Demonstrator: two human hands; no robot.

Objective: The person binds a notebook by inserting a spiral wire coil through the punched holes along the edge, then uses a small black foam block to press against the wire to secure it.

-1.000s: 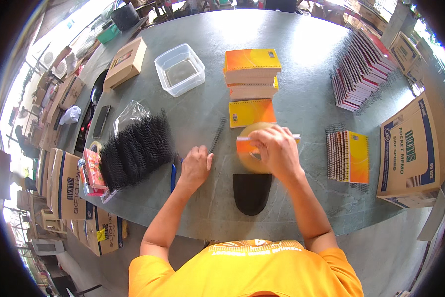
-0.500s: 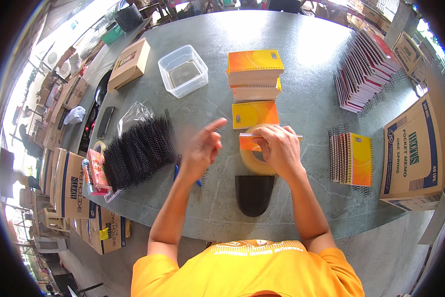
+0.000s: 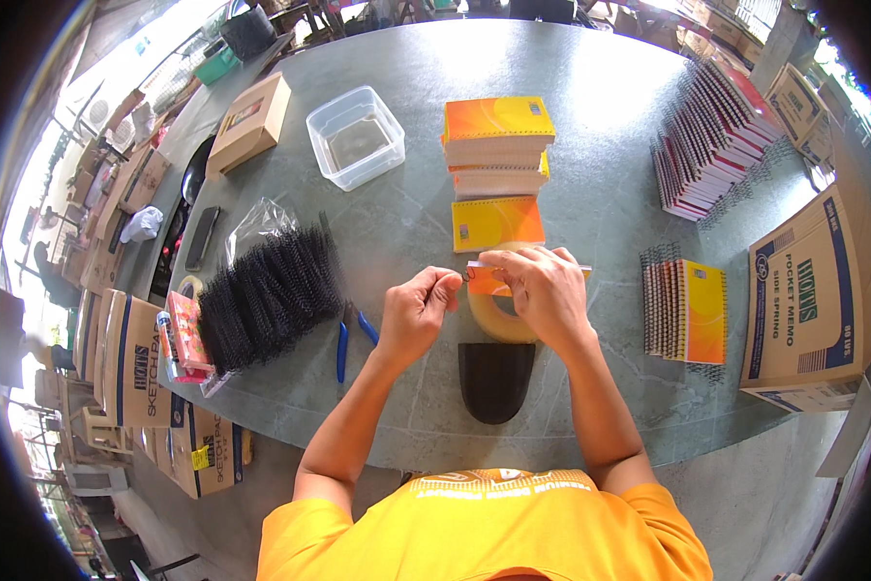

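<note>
1. nearest us on the worktop lies a black rounded pad, its straight edge on the far side; well to its left we see a blue-handled tool, handles spread, just beyond the left forearm.

2. a little farther, a roll of tape sits flat, partly under the right hand in our view.

3. our left hand is raised left of the roll, its fingers curled and drawn together at the tips, pointing right; whether they pinch anything thin, we cannot tell.

4. our right hand comes in from the near right, fingers bent over the notepad, pinching it between thumb and fingertips.

5. the notepad is above the far part of the roll, its long axis running left to right, with a white edge showing and the orange cover toward us. its left end lies just right of the left fingertips, so the left hand is nearer that end, while the right hand covers its middle. a small dark loop shows at that left end, between fingertips and cover.

6. beyond the notepad, a yellow-orange notebook lies flat, with a stack of notebooks farther still.
</note>
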